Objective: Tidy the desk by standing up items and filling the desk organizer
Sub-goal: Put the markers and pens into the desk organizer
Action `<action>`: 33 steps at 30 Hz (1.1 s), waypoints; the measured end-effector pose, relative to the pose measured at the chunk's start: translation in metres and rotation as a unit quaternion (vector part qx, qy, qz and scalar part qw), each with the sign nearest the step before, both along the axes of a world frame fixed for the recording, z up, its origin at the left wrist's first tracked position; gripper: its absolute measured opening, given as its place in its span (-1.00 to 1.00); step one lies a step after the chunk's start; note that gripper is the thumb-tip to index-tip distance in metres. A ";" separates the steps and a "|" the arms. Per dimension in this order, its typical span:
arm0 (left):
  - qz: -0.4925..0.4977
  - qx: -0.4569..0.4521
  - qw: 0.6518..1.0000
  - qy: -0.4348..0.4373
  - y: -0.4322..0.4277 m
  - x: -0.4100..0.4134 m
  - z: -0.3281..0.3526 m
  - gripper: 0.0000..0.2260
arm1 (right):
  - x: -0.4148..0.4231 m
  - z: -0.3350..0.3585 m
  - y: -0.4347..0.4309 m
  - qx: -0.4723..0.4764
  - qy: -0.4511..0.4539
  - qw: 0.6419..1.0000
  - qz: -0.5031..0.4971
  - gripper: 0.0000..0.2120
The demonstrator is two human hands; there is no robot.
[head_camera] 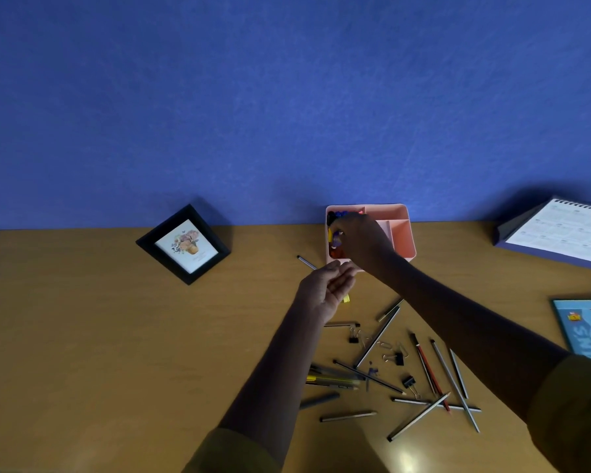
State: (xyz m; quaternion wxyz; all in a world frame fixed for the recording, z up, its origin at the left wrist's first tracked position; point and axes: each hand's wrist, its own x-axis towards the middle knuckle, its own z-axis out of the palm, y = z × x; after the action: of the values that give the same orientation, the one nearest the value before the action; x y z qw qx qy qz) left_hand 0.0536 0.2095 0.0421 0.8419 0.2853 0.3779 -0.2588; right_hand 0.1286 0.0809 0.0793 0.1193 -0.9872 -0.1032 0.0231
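A pink desk organizer [405, 240] stands against the blue wall, and its left compartment holds several small coloured pieces [335, 216]. My right hand [362, 237] reaches over that compartment with its fingers bent down, pinching a small coloured piece at the fingertips. My left hand [325, 290] hovers just in front of the organizer, palm turned up and fingers loosely cupped. A yellow item [347, 298] peeks out beneath it. Pens and pencils [376, 339] lie scattered on the desk near me, with black binder clips [408, 382] among them. A black picture frame [183, 245] lies flat on the left.
A spiral desk calendar [560, 233] lies at the back right. A blue booklet [584, 329] sits at the right edge. One pen [306, 262] lies just left of the organizer. The wooden desk [82, 336] runs up to the wall.
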 end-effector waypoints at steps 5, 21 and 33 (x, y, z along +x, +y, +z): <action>0.007 0.022 1.000 0.001 0.010 -0.004 -0.008 -0.76 | 0.000 -0.001 0.000 0.078 -0.028 0.996 -0.012 -0.72; -0.426 0.681 0.523 -0.285 0.069 -0.073 -0.074 -0.64 | -0.105 -0.018 -0.040 0.256 -0.085 0.962 -0.050 -0.82; -0.426 0.701 0.455 -0.347 0.079 -0.082 -0.073 -0.90 | -0.198 -0.077 -0.044 0.276 0.043 0.959 -0.054 -0.85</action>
State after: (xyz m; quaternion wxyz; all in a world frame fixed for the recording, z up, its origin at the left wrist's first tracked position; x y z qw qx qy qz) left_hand -0.0289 0.2881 -0.0307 0.2039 0.9707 -0.0602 -0.1123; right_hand -0.0696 0.0372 0.0020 0.3921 -0.9182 -0.0472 0.0293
